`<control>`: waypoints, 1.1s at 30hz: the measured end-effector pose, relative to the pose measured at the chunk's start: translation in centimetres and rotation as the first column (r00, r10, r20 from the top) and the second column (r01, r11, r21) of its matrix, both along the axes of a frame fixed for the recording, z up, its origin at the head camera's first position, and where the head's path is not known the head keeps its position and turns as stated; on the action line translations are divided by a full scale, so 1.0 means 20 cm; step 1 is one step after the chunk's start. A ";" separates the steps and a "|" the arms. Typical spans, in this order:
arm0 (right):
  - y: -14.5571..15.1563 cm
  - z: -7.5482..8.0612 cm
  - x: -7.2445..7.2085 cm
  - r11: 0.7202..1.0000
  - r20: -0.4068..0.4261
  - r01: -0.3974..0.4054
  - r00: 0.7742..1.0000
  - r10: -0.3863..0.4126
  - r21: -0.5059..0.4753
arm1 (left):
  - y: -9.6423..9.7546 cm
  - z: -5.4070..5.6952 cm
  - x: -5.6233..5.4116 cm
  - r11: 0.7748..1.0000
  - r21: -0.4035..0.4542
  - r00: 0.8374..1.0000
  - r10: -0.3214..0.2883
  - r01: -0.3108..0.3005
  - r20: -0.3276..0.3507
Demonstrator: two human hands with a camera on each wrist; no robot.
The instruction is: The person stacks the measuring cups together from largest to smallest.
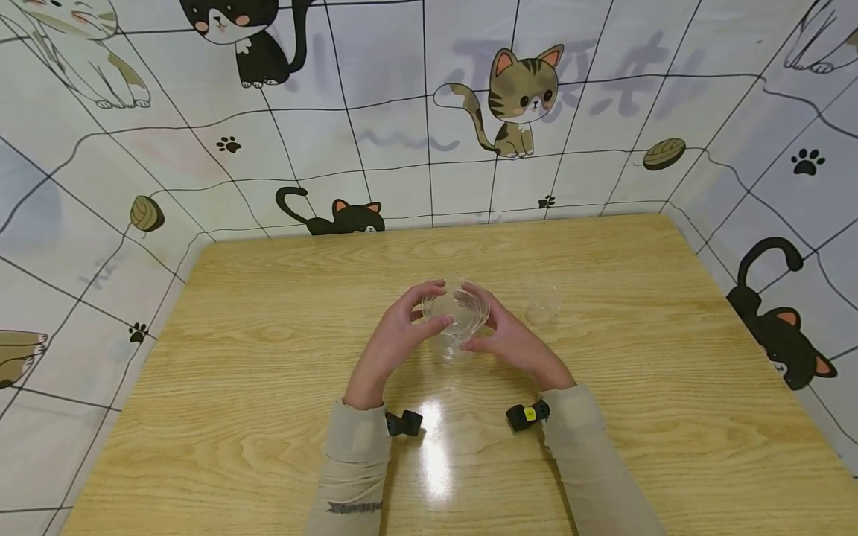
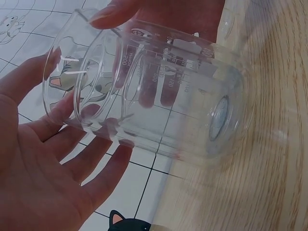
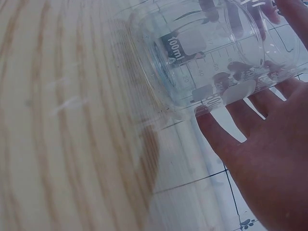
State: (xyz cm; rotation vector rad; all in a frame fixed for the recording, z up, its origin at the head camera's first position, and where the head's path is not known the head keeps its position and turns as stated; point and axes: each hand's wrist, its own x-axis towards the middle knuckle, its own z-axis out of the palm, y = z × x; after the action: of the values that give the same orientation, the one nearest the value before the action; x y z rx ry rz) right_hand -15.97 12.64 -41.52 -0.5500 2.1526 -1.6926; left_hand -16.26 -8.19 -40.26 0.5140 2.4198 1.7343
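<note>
Near the middle of the table, in the head view, a clear glass beaker stands with smaller beakers nested inside it. My left hand grips its left side near the rim, fingers spread round the glass. From the other side my right hand holds the same beaker, thumb toward me. In the left wrist view, the rims of the inner beakers sit within the outer one. White volume markings show on the glass; a 100ml label reads in the right wrist view. The beaker's base is at the tabletop.
A second small clear glass vessel stands right of my right hand; its kind is hard to make out. The wood-grain table meets a cat-print wall covering at the back and sides.
</note>
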 end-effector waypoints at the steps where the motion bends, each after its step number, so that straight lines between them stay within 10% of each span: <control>1: 0.00 0.00 0.00 1.000 0.001 -0.001 1.000 0.001 0.002 | 0.00 0.00 0.00 1.000 0.000 1.000 0.000 0.000 0.002; 15: 0.00 0.01 0.00 1.000 0.013 -0.002 1.000 0.002 -0.012 | -0.02 0.07 0.03 0.995 0.060 0.989 -0.084 0.078 0.119; 21: 0.00 0.00 0.00 1.000 0.024 0.020 1.000 -0.020 0.001 | -0.02 0.12 0.05 0.986 0.074 0.987 -0.155 0.152 0.035; 33: 0.01 0.00 -0.01 1.000 0.010 -0.010 1.000 0.010 -0.017 | -0.02 0.03 0.02 0.982 0.063 0.984 -0.180 0.179 -0.001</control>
State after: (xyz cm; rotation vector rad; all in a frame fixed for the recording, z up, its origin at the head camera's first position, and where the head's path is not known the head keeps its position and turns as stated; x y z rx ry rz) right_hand -16.15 12.77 -41.49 -0.5548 2.1266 -1.7066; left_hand -15.79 -8.63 -39.66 0.7110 2.2432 1.7374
